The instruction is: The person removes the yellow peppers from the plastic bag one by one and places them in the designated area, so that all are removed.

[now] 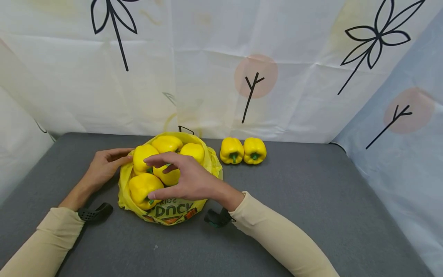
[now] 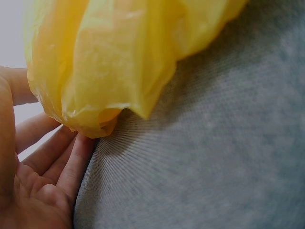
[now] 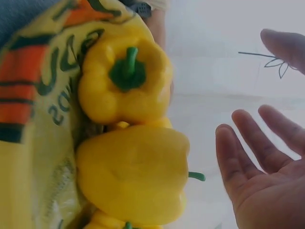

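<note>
A soft yellow bag (image 1: 180,213) sits on the gray table (image 1: 311,184), toward the left and near the back. Its top is wide open, and it has dark letters and orange marks on its front. At least five yellow peppers (image 1: 143,186) are piled inside it. They are shiny, and some show short green stems.

The left hand (image 1: 107,165) is at the left side of the bag, and its fingers touch the thin plastic. The bag covers the fingertips, so one cannot tell if they grip it. The right hand (image 1: 185,177) is over the bag, with its fingers apart and a little bent. It is let go and has nothing in it.

Two loose peppers (image 1: 232,150) sit side by side on the table, just right of the bag by the back edge. Their stems point to the front. The person wears cream sleeves (image 1: 280,231) and a black band (image 1: 96,212) on each wrist. Behind the table hangs a white cloth (image 1: 207,46) with black leaves and pink circles on it.
</note>
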Demonstrator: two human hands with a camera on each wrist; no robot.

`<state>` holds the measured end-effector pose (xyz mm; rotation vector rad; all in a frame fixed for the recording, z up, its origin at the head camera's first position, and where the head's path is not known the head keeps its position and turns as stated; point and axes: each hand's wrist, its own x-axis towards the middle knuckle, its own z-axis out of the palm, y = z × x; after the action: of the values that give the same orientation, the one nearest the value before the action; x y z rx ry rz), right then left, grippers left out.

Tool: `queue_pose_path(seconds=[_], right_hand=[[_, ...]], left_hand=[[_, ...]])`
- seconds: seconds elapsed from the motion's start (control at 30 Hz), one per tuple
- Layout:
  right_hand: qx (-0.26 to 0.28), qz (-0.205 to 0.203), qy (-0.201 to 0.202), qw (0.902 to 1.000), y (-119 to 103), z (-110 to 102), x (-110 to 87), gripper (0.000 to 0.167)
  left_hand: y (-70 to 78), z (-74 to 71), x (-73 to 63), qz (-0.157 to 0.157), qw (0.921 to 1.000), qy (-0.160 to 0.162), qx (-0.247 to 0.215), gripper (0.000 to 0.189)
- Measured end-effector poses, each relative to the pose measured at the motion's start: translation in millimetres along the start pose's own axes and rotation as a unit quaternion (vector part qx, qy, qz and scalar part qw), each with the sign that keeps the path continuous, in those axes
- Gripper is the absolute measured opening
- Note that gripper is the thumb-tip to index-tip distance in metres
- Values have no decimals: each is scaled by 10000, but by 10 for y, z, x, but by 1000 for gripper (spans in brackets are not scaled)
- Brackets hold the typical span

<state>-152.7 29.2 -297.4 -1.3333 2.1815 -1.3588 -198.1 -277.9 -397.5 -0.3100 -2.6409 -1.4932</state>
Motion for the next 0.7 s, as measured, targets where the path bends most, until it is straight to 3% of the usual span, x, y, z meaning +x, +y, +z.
queue_pose_path(seconds=[0.47,0.7], right_hand=[[-848,-80,-803,9931,17,-35,380,73],[-1491,78,-1362,9794,44,5,495,73]], left_hand=[[-28,-6,-4,114,9999,-38,116,42],[-12,-9,-3,51,9999,-26,132,44]])
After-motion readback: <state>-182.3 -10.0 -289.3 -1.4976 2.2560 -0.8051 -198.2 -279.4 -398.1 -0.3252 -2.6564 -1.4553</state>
